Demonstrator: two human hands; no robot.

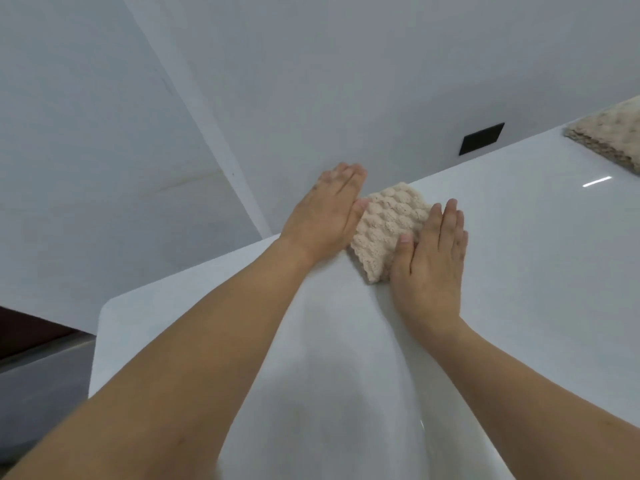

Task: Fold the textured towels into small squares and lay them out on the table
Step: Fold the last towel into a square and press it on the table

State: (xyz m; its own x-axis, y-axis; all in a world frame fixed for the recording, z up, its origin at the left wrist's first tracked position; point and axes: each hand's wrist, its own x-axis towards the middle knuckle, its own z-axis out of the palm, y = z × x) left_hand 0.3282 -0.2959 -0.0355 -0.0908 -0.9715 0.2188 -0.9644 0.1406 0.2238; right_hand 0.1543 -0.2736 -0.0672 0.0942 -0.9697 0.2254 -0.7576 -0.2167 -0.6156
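A small beige textured towel (391, 225), folded into a thick square, lies near the far left corner of the white table (519, 271). My left hand (325, 213) lies flat with straight fingers against the towel's left edge, its thumb touching the fabric. My right hand (433, 261) lies flat on the towel's right side, fingers straight and thumb resting on the cloth. A second beige textured towel (613, 136) lies at the table's far right, cut off by the frame edge.
The table stands against a pale grey wall (311, 81) with a black rectangular plate (481, 138) on it. The table's left edge and rounded corner (104, 310) are close to my left forearm, with dark floor beyond.
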